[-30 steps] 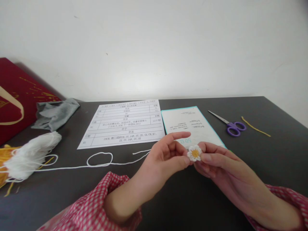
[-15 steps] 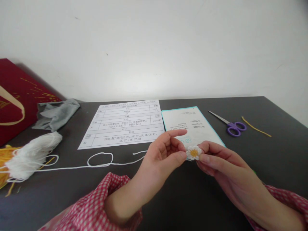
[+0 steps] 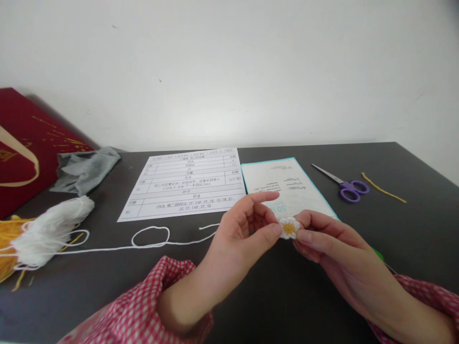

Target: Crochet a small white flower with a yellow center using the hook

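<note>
Flower [image 3: 289, 228]: one, small, white petals, yellow centre, raised between your two hands in front of the booklet [image 3: 283, 179], its face toward you.

Left hand [image 3: 247, 234]: yours, thumb and a bent finger clamped on the flower's left edge; forefinger stretched out above, clear of the petals. Sleeve [image 3: 143, 301] red and white check.

Right hand [image 3: 332, 241]: yours, thumb and forefinger pinched on the flower's right edge, remaining fingers curled beneath.

Booklet: pale, teal border, flat on the table [image 3: 272, 306], its near part hidden behind your hands.

Sheet [image 3: 182, 186]: white, printed table of text, flat, just left of the booklet.

Scissors [image 3: 351, 188]: one pair, purple handles, blades closed, lying right of the booklet.

Snippet [image 3: 383, 188]: yellow, just right of the scissors.

Green item [image 3: 377, 254]: mostly hidden behind your right forearm; kind cannot be told.

White yarn [image 3: 53, 229]: one bundle, far left, a strand running right from it, looping once nearer you than the sheet, then passing behind your left hand.

Orange yarn [image 3: 7, 243]: beside and partly behind the white.

Mesh pouch [image 3: 86, 171]: grey, crumpled, beyond the white yarn.

Bag [image 3: 25, 138]: dark red, pale handle, left edge, beside the pouch.
</note>
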Available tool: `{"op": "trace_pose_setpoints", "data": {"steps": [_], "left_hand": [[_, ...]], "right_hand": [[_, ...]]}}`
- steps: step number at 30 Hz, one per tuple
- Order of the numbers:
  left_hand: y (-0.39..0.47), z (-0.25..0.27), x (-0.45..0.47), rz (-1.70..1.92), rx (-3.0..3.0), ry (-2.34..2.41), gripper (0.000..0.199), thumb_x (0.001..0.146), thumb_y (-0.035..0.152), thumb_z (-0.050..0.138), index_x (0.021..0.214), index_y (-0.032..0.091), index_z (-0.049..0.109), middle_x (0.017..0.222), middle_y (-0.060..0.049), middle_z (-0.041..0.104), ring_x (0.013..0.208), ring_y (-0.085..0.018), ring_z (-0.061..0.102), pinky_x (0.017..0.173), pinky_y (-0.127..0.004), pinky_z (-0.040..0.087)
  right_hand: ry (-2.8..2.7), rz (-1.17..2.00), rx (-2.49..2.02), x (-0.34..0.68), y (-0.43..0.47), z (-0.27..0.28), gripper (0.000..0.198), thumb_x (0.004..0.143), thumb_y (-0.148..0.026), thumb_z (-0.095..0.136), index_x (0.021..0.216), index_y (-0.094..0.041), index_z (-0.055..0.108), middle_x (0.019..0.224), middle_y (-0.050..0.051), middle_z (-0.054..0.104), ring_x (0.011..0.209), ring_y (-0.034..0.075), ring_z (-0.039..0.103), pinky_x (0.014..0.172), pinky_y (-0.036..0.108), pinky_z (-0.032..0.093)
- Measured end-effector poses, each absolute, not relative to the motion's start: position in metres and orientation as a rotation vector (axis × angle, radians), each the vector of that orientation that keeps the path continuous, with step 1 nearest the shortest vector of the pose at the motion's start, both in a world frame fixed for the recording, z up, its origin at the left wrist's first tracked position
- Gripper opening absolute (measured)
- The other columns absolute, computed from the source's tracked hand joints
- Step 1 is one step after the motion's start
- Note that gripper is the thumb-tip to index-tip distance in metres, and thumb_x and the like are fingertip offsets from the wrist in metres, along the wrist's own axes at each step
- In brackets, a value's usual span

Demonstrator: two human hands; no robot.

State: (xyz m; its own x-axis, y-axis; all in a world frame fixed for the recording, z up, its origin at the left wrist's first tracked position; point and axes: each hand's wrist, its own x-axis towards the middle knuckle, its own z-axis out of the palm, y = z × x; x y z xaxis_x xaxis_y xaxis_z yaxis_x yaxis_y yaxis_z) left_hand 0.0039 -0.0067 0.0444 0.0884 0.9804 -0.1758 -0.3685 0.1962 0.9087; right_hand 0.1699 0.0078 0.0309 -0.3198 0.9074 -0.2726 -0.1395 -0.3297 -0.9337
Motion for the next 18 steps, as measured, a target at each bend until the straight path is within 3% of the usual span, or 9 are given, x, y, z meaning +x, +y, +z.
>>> {"op": "trace_pose_setpoints", "data": {"steps": [12, 18], "left_hand": [[-0.0035, 0.0377, 0.0059, 1.191, 0.781, 0.937, 0.031, 0.075, 0.011, 0.07, 0.105, 0.017, 0.065, 0.07, 0.005, 0.059, 0.066, -0.007, 0.052, 0.062, -0.019, 0.043], [-0.0046, 0.036, 0.0056, 1.146, 0.717, 0.937, 0.035, 0.075, 0.011, 0.069, 0.109, 0.016, 0.064, 0.071, 0.004, 0.059, 0.066, -0.008, 0.051, 0.058, -0.018, 0.043]], "right_hand": [[-1.182, 1.773, -1.102, 0.1709, 0.0071, 0.0252, 0.015, 0.076, -0.03, 0.071, 0.066, -0.021, 0.065, 0.057, -0.004, 0.049, 0.055, 0.011, 0.038, 0.052, 0.024, 0.032], [-1.17, 1.583, -1.115, 0.1707, 0.0087, 0.0246, 0.026, 0.083, -0.048, 0.064, 0.078, -0.024, 0.071, 0.066, -0.003, 0.056, 0.061, 0.012, 0.046, 0.059, 0.023, 0.039]]}}
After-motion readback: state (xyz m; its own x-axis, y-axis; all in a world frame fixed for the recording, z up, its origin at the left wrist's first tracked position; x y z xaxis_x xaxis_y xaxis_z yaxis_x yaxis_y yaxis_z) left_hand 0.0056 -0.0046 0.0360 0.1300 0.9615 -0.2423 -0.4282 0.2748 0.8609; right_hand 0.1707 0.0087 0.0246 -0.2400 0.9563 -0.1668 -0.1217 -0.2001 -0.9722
